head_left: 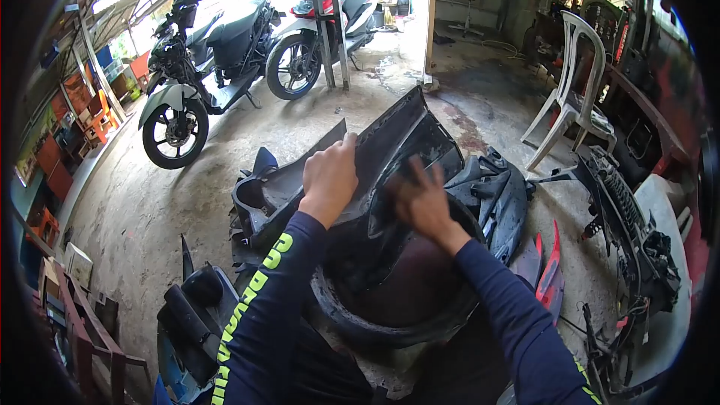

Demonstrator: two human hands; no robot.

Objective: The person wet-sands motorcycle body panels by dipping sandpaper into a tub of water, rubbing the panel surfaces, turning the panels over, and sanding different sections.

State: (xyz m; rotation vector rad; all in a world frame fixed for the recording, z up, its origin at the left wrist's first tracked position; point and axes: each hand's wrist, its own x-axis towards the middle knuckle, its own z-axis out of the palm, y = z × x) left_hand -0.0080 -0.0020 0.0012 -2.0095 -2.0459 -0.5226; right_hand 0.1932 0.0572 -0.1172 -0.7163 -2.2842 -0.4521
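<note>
Well, dark panel (401,131) in left grip (330,180).

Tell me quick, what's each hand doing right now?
Left hand: closed, holding the dark panel by its edge.
Right hand: open, fingers spread and blurred, over the panel; contact can't be told.

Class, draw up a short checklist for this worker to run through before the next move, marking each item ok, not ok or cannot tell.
1. Left hand closed on the dark panel: ok, at its edge.
2. Right hand firmly on the panel: cannot tell, it is blurred.
3. Panel's lower end over the round black basin: ok.
4. Basin's contents identifiable: cannot tell, the inside is too dark.
5. Floor around the basin free of loose parts: not ok, dark plastic parts lie nearby.
</note>
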